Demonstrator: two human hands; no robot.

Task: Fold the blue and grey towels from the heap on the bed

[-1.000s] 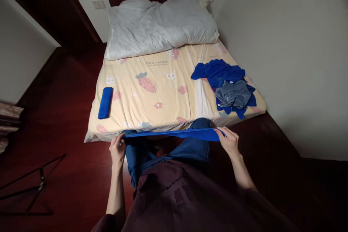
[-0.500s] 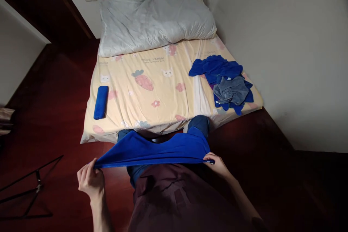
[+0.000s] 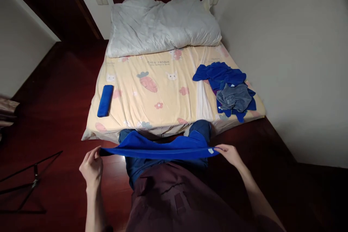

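A blue cloth (image 3: 163, 152) is stretched sideways in front of my legs, with a small white tag near its right end. My left hand (image 3: 92, 165) pinches its left corner, and my right hand (image 3: 228, 154) pinches the right corner. On the left side of the bed (image 3: 130, 105) lies a folded blue cloth (image 3: 105, 100). A loose heap of blue cloths (image 3: 217, 72) rests on the bed's right side, with a crumpled grey cloth (image 3: 234, 97) on top of its near part.
A pale quilt (image 3: 165, 25) is bunched at the bed's far end. Black stand legs (image 3: 35, 181) are on the dark red floor at the left. A wall (image 3: 282, 61) runs along the right.
My right hand has moved right and a little up, my left hand slightly up. The cloth between them is pulled straighter, and its tag now shows more fully.
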